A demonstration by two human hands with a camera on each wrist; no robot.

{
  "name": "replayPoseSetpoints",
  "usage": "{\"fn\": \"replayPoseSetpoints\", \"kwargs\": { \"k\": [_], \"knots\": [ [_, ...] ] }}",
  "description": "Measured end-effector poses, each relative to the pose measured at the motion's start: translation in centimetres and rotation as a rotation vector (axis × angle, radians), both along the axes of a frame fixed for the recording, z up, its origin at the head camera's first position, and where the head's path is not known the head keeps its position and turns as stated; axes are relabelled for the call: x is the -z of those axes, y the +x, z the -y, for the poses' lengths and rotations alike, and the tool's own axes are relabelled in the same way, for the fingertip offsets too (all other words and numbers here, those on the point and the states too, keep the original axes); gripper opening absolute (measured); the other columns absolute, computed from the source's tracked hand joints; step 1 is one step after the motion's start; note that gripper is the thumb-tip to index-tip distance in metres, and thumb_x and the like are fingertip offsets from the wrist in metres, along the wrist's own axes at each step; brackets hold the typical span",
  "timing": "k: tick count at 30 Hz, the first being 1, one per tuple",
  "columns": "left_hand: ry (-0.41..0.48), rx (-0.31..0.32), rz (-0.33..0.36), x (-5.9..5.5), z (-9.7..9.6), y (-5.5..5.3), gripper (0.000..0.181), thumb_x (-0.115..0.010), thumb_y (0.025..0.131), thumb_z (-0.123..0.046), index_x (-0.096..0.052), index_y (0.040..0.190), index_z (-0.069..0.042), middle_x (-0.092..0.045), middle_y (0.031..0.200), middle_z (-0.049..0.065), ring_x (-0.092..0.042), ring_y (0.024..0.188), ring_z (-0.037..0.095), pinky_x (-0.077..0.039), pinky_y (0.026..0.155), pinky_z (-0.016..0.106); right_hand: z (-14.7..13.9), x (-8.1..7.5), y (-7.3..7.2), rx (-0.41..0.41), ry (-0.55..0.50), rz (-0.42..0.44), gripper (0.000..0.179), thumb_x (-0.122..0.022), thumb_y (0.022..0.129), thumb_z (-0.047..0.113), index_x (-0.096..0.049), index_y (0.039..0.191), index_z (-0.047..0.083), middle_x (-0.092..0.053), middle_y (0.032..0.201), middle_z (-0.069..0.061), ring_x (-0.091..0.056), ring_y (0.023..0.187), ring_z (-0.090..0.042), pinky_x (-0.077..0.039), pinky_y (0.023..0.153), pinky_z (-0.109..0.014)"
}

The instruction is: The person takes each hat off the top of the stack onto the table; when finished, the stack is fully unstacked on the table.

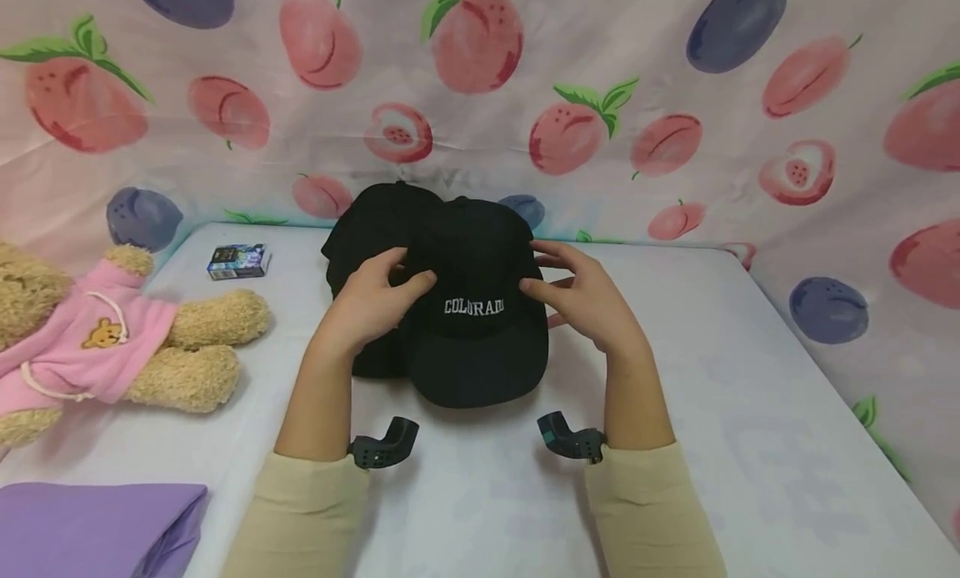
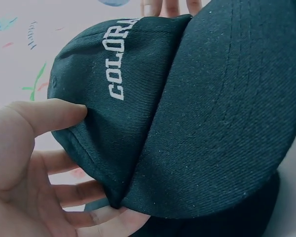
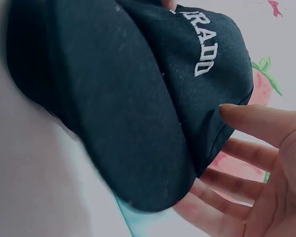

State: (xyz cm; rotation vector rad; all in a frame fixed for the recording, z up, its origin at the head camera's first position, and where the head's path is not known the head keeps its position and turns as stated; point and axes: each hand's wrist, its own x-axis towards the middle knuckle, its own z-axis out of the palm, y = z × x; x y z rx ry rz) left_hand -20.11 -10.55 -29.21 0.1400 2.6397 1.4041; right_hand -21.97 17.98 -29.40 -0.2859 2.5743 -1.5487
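Both hands hold a black baseball cap point(image 1: 476, 369) between them, its brim facing me and white "COLORADO" lettering point(image 2: 117, 61) across the front. My left hand point(image 1: 378, 299) grips the left side, thumb point(image 2: 64, 116) on the front panel and fingers behind the edge near the brim. On the opposite side my right hand point(image 1: 588, 299) pinches the cap the same way, thumb point(image 3: 251, 118) near the end of the lettering. A second black cap point(image 1: 375, 228) is behind and to the left, partly hidden by the front cap and my left hand.
At left a teddy bear point(image 1: 112, 336) in a pink hoodie lies on the white table point(image 1: 712, 378). A small dark box point(image 1: 238, 261) sits behind its legs. Folded purple cloth point(image 1: 90, 528) lies at the front left corner. Fruit-patterned fabric point(image 1: 480, 144) hangs along the back and right side.
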Motion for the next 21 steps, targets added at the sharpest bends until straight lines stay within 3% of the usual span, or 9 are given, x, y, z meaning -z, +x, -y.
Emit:
{"fn": "replayPoseSetpoints", "kwargs": {
  "k": [7, 14, 17, 21],
  "knots": [
    [-0.005, 0.023, 0.020, 0.6, -1.1, -0.7, 0.074, -0.056, 0.102, -0.045, -0.032, 0.162, -0.010, -0.041, 0.161, 0.015, -0.067, 0.106, 0.033, -0.058, 0.091, 0.046, -0.7, -0.1, 0.1, 0.013, 0.034, 0.016, 0.063, -0.070, 0.099, 0.028, -0.045, 0.156, 0.020, -0.046, 0.158, -0.014, -0.061, 0.128, -0.037, -0.064, 0.076, -0.042],
    [-0.009, 0.038, 0.038, 0.9, -1.8, -1.1, 0.077, -0.056, 0.102, -0.044, -0.028, 0.163, -0.008, -0.036, 0.166, 0.014, -0.058, 0.129, 0.034, -0.059, 0.092, 0.048, -1.2, -0.1, 0.1, 0.020, 0.068, 0.036, 0.061, -0.067, 0.101, 0.036, -0.045, 0.155, 0.019, -0.045, 0.158, -0.014, -0.056, 0.133, -0.037, -0.064, 0.076, -0.043],
    [-0.011, 0.041, 0.041, 1.1, -2.2, -1.2, 0.078, -0.057, 0.102, -0.045, -0.027, 0.164, -0.008, -0.035, 0.166, 0.014, -0.062, 0.124, 0.034, -0.058, 0.094, 0.049, -1.4, 0.1, 0.1, 0.020, 0.071, 0.043, 0.061, -0.066, 0.101, 0.036, -0.045, 0.155, 0.018, -0.044, 0.158, -0.015, -0.057, 0.132, -0.038, -0.064, 0.077, -0.043],
    [-0.030, 0.040, 0.051, 1.5, -2.6, -1.3, 0.078, -0.057, 0.102, -0.045, -0.028, 0.163, -0.008, -0.040, 0.163, 0.016, -0.071, 0.104, 0.033, -0.058, 0.095, 0.048, -1.7, 0.3, 0.2, 0.022, 0.069, 0.060, 0.061, -0.066, 0.101, 0.036, -0.044, 0.156, 0.017, -0.044, 0.159, -0.016, -0.058, 0.132, -0.039, -0.064, 0.078, -0.044]
  ]
}}
